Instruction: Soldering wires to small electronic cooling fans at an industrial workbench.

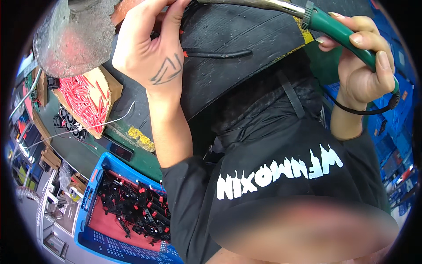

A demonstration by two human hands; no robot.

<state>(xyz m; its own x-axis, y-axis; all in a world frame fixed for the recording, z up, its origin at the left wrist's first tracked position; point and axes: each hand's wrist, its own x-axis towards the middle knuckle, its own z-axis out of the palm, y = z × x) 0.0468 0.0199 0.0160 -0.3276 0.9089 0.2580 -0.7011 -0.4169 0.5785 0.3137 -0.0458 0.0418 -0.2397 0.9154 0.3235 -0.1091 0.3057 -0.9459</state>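
Note:
A soldering iron (340, 36) with a green handle is gripped in my right hand (362, 59). Its metal barrel reaches left along the top edge, toward the fingers of my left hand (151, 48). The thumb and fingers of that hand are pinched together at the picture's upper edge, and whatever lies between them is cut off or hidden. Pen marks show on the back of the left hand. Below the iron, a black tool handle (220, 54) with a red end lies on the dark work mat (246, 33).
A grimy translucent hood (74, 37) hangs at upper left, above a cardboard box (115, 88) of red tubes (85, 99). Black parts (68, 121) and a phone (119, 149) lie nearby. A blue crate (93, 178) holds wired black parts. The iron's cord (356, 111) loops at right.

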